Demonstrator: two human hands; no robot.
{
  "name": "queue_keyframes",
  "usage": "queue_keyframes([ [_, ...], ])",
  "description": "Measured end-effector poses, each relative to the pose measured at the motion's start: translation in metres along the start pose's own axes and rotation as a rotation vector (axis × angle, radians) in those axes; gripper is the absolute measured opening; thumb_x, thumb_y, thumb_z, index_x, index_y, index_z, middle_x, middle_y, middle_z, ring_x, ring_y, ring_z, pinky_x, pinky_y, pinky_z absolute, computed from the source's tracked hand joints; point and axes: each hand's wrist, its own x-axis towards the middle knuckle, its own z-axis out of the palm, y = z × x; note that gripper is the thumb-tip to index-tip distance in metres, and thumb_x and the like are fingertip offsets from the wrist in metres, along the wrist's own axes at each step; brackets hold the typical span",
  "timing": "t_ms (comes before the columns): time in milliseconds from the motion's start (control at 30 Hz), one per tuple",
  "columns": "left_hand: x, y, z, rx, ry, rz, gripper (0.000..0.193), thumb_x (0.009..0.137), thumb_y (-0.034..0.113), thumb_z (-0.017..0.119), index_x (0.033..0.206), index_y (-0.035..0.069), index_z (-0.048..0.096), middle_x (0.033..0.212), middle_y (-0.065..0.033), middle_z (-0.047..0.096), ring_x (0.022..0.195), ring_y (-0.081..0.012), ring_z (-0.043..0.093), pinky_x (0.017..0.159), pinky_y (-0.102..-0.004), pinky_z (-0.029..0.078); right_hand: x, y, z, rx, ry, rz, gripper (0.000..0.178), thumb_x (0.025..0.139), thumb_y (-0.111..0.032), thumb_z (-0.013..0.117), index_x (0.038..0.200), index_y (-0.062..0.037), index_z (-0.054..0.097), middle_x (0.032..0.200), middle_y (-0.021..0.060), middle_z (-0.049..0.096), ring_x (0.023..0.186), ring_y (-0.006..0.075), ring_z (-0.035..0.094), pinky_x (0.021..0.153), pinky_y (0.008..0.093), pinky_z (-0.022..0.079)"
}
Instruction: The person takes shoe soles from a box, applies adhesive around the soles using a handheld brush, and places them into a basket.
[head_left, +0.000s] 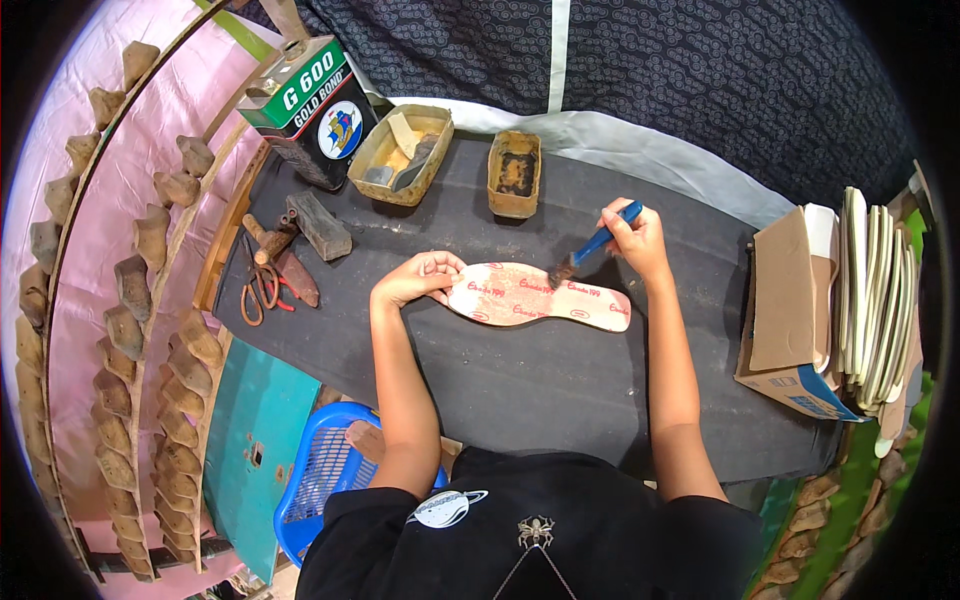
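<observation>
A pale pink insole [530, 298] with red print lies across the dark table in front of me, its broad end to the left. My left hand [420, 278] pinches that broad end between thumb and fingers. In my right hand [635, 240] is a blue-handled brush [605, 238], gripped by its handle and slanting down to the left. Its dark bristles meet the insole's upper edge near the middle. Beyond the insole stands a small yellowish tub [515, 175] with dark residue inside.
At the back left are a green-and-black metal can [315, 115] and a tray [402, 155] of scraps. Scissors [260, 290], a hammer [270, 238] and a dark block [320, 228] lie left. Right, a cardboard box [785, 300] stands by stacked soles [875, 300]. A blue basket [325, 470] sits below.
</observation>
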Motion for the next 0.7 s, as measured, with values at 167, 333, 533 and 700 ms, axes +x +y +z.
queue_keyframes([
  [167,0.0,-0.001,0.0,-0.008,0.001,0.005,0.023,0.078,0.015,0.057,0.096,0.002,0.05,0.074,0.0022,0.056,0.064,-0.0038,0.054,0.055,-0.0168,0.047,0.0,0.003,0.013,0.121,-0.055,0.078,0.02,0.081,-0.021,0.056,0.075,-0.0028,0.057,0.059,0.0023,0.056,0.049,0.007,0.054,0.043,0.019,0.043],
  [333,0.001,-0.002,0.0,-0.009,0.008,-0.004,0.022,0.078,0.014,0.057,0.095,0.002,0.051,0.074,0.0024,0.055,0.062,-0.0038,0.053,0.055,-0.0168,0.046,0.0,0.004,0.002,0.012,-0.109,0.089,0.02,0.08,-0.022,0.054,0.071,-0.0037,0.055,0.054,0.0011,0.053,0.045,0.0063,0.051,0.04,0.0184,0.04],
  [533,0.0,0.0,0.0,-0.013,0.009,-0.002,0.022,0.078,0.014,0.057,0.096,0.001,0.05,0.074,0.0021,0.056,0.061,-0.0037,0.053,0.054,-0.0165,0.046,-0.002,-0.012,-0.02,-0.128,-0.113,0.079,0.017,0.077,-0.015,0.052,0.064,-0.0044,0.053,0.051,-0.0012,0.048,0.041,0.005,0.046,0.038,0.0195,0.034],
  [700,0.001,-0.002,-0.001,-0.023,0.002,-0.005,0.023,0.079,0.014,0.057,0.097,0.001,0.05,0.075,0.0018,0.057,0.062,-0.0039,0.054,0.055,-0.0167,0.046,-0.005,-0.015,-0.019,-0.114,-0.091,0.06,0.019,0.078,-0.019,0.054,0.066,-0.0043,0.054,0.054,-0.0005,0.051,0.043,0.0054,0.047,0.039,0.0188,0.036],
])
